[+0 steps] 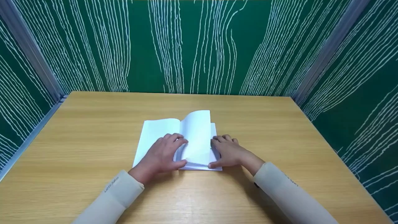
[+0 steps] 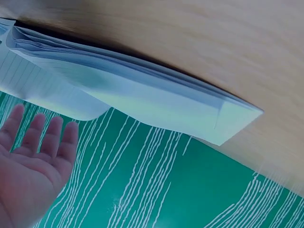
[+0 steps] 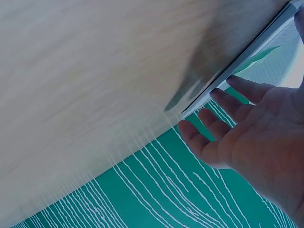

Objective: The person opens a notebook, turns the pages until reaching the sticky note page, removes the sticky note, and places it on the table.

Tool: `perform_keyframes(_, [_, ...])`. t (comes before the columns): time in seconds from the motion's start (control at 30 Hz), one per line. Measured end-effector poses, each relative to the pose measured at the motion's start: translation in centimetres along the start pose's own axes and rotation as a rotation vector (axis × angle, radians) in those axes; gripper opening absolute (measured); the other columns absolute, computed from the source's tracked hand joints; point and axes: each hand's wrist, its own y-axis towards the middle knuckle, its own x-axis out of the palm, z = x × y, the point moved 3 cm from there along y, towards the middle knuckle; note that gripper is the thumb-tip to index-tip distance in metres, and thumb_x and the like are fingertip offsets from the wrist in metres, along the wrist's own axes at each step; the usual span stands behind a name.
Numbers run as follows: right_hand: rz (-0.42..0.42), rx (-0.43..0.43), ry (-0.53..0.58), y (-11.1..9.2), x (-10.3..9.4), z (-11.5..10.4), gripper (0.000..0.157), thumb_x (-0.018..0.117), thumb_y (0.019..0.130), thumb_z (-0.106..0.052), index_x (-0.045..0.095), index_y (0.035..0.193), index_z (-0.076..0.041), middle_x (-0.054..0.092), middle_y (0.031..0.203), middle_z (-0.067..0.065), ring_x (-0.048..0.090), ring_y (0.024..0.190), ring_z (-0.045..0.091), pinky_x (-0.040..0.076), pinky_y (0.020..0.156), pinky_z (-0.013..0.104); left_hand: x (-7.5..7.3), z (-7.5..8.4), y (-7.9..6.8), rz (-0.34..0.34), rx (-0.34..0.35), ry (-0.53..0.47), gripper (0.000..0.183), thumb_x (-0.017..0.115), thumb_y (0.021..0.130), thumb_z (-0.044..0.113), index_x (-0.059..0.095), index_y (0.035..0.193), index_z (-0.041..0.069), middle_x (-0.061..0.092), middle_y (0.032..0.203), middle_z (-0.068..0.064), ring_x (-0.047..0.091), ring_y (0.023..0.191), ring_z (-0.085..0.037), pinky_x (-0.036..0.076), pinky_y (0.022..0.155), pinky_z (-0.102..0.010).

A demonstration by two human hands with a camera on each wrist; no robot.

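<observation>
An open notebook (image 1: 158,132) lies on the wooden table, faint ruled lines showing on its pages in the wrist views. One page (image 1: 196,137) stands raised in a curve over the right half, partly covering the pages beneath. Above the left page, close to the fold, is my left hand (image 1: 163,152), fingers spread and relaxed; in the left wrist view the left palm (image 2: 28,185) holds nothing. My right hand (image 1: 230,151) is at the notebook's right edge, fingers loosely bent. In the right wrist view its fingertips (image 3: 219,94) are against or very near that edge.
The wooden table (image 1: 93,124) stretches around the notebook on all sides. Behind it stands a green wall (image 1: 143,46) with wavy white lines, and similar panels rise at left and right. Grey metal posts (image 1: 329,49) mark the back corners.
</observation>
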Motion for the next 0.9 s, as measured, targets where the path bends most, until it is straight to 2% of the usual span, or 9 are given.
perform_keyframes(0.1, [0.010,-0.015,0.009,-0.1,0.0,0.1,0.102,0.069,0.071,-0.069,0.036,0.149,-0.012,0.033,0.155,0.012,0.026,0.140,0.037,0.024,0.108,0.061,-0.1,0.0,-0.1,0.057,0.040,0.012,0.056,0.070,0.077,0.050,0.059,0.125,0.022,0.058,0.128,-0.001,0.056,0.112,-0.020,0.049,0.093,-0.039])
perform_keyframes(0.3, [0.013,0.005,0.029,0.0,0.1,0.3,0.102,0.070,0.069,-0.069,0.036,0.149,-0.016,0.033,0.155,0.010,0.025,0.141,0.036,0.023,0.109,0.060,-0.6,0.3,-0.5,0.126,0.066,0.052,0.059,0.074,0.074,0.047,0.057,0.126,0.025,0.055,0.132,-0.001,0.056,0.113,-0.019,0.049,0.092,-0.037])
perform_keyframes(0.63, [0.013,0.025,0.050,-0.1,0.1,0.4,0.102,0.070,0.070,-0.068,0.033,0.150,-0.018,0.031,0.157,0.008,0.023,0.142,0.035,0.021,0.111,0.059,-0.4,0.1,-0.8,0.086,0.024,0.108,0.058,0.074,0.076,0.039,0.054,0.128,0.024,0.051,0.137,-0.005,0.053,0.118,-0.023,0.047,0.096,-0.042])
perform_keyframes(0.9, [0.012,0.023,0.054,-0.1,0.2,0.4,0.103,0.070,0.069,-0.069,0.033,0.151,-0.018,0.030,0.157,0.008,0.024,0.142,0.035,0.021,0.111,0.059,-0.3,0.1,-1.2,0.093,0.017,0.114,0.053,0.070,0.078,0.031,0.055,0.129,0.027,0.047,0.143,-0.006,0.050,0.124,-0.025,0.045,0.101,-0.044])
